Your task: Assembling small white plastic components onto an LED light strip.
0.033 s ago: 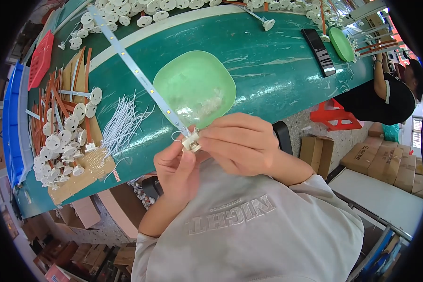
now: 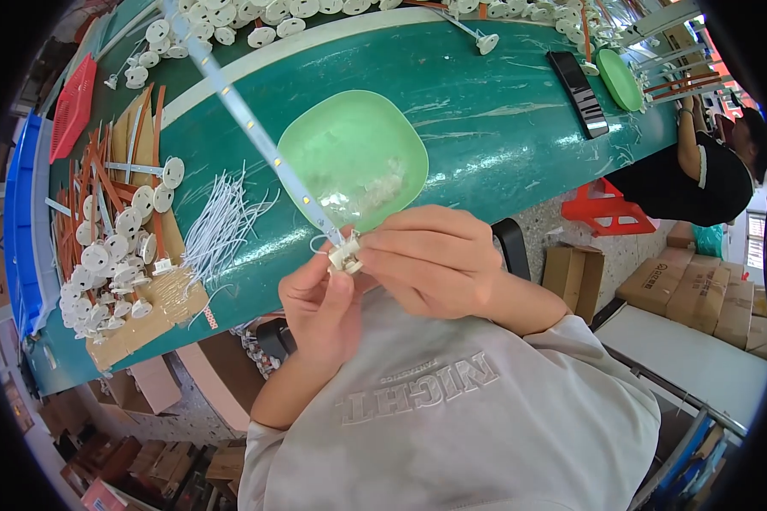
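Note:
My left hand (image 2: 322, 317) pinches a small white plastic end piece (image 2: 346, 255) between thumb and fingers. My right hand (image 2: 439, 260) grips the same piece from the right, fingertips closed at its upper side. From that piece a long, narrow LED strip (image 2: 249, 125) slants up and left, passing over the rim of a light green bowl (image 2: 354, 128). A thin white wire loops out beside my left fingertips. Small clear bits (image 2: 382, 192) lie in the near part of the bowl. My right fingers partly cover the end piece.
Left of the bowl lie a bundle of white wires (image 2: 222, 226) and a heap of white round-capped strips (image 2: 102, 255) on cardboard. More caps (image 2: 264, 36) line the far edge. A black phone (image 2: 578, 95) and green dish (image 2: 619, 81) lie right. Another person (image 2: 686, 175) is far right.
The LED strip has swung slightly to the right at its far end. Both hands keep their hold on the end piece in nearly the same place.

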`<state>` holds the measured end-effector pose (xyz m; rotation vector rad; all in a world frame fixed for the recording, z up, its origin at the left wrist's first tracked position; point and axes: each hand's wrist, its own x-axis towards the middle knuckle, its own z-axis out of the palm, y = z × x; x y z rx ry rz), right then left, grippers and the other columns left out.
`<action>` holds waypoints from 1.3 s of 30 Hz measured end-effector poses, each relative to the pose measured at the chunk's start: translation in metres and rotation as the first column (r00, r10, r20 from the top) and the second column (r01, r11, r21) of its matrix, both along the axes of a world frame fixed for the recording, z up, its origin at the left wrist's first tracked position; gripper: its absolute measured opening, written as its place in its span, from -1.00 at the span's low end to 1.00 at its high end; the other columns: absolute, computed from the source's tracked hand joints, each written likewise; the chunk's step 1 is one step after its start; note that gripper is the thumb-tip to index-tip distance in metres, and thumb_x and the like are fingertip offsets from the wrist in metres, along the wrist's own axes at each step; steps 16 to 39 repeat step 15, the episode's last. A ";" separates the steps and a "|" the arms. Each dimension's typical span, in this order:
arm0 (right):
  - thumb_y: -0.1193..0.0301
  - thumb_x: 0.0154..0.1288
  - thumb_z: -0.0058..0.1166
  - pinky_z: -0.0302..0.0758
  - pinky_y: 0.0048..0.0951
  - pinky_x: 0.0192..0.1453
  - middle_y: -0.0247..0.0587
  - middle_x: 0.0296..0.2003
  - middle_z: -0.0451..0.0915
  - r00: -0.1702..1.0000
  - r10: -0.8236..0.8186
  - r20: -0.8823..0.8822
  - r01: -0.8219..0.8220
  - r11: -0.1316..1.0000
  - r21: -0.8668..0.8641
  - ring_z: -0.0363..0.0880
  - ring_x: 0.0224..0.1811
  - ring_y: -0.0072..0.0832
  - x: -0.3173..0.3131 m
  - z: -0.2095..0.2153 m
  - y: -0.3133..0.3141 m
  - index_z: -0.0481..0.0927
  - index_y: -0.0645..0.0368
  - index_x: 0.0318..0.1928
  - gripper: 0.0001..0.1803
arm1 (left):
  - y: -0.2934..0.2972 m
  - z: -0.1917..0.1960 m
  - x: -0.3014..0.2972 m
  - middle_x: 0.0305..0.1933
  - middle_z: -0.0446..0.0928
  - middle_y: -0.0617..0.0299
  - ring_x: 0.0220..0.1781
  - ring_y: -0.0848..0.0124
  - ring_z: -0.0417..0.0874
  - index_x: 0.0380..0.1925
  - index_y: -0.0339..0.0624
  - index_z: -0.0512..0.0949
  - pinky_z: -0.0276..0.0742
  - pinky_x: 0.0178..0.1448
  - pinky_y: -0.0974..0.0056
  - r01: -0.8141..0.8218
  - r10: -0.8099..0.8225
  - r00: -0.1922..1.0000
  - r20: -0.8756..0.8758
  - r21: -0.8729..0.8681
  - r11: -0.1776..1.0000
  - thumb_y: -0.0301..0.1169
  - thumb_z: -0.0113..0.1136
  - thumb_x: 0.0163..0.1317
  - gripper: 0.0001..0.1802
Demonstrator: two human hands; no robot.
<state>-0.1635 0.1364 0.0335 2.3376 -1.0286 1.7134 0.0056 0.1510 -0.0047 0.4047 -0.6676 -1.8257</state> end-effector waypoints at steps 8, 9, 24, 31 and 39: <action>0.59 0.02 0.24 0.61 -0.37 -0.31 -0.08 -0.35 0.68 0.994 0.043 -0.099 0.021 0.823 0.567 0.68 -0.40 -0.26 -0.025 0.018 -0.053 0.68 0.28 -0.34 -0.87 | -0.033 -0.017 0.026 0.21 0.49 -0.12 0.18 -0.02 0.59 0.14 -0.31 0.49 0.66 0.10 0.00 -0.181 0.250 0.945 0.210 -0.298 0.937 -0.61 0.13 0.31 -0.62; 0.59 0.02 0.24 0.61 -0.37 -0.31 -0.08 -0.35 0.68 0.994 0.043 -0.104 0.023 0.827 0.561 0.68 -0.40 -0.26 -0.029 0.016 -0.066 0.68 0.28 -0.34 -0.87 | -0.037 -0.023 0.032 0.19 0.50 -0.11 0.18 -0.02 0.58 0.14 -0.34 0.49 0.67 0.07 0.02 -0.206 0.287 0.912 0.294 -0.275 0.939 -0.61 0.13 0.30 -0.62; 0.38 0.08 0.23 0.59 -0.18 -0.10 0.09 -0.30 0.66 0.847 -0.068 -0.526 0.457 0.597 0.659 0.69 -0.23 -0.09 -0.013 0.003 -0.110 0.70 0.24 -0.28 -0.78 | -0.043 -0.040 0.035 0.15 0.52 -0.15 0.16 -0.03 0.58 0.15 -0.37 0.48 0.67 0.06 -0.06 -0.196 0.290 0.929 0.228 -0.361 0.912 -0.64 0.14 0.29 -0.59; 0.38 0.08 0.23 0.59 -0.18 -0.10 0.09 -0.30 0.66 0.847 -0.068 -0.526 0.457 0.597 0.659 0.69 -0.23 -0.09 -0.013 0.003 -0.110 0.70 0.24 -0.28 -0.78 | -0.043 -0.040 0.035 0.15 0.52 -0.15 0.16 -0.03 0.58 0.15 -0.37 0.48 0.67 0.06 -0.06 -0.196 0.290 0.929 0.228 -0.361 0.912 -0.64 0.14 0.29 -0.59; 0.38 0.08 0.23 0.59 -0.18 -0.10 0.09 -0.30 0.66 0.847 -0.068 -0.526 0.457 0.597 0.659 0.69 -0.23 -0.09 -0.013 0.003 -0.110 0.70 0.24 -0.28 -0.78 | -0.043 -0.040 0.035 0.15 0.52 -0.15 0.16 -0.03 0.58 0.15 -0.37 0.48 0.67 0.06 -0.06 -0.196 0.290 0.929 0.228 -0.361 0.912 -0.64 0.14 0.29 -0.59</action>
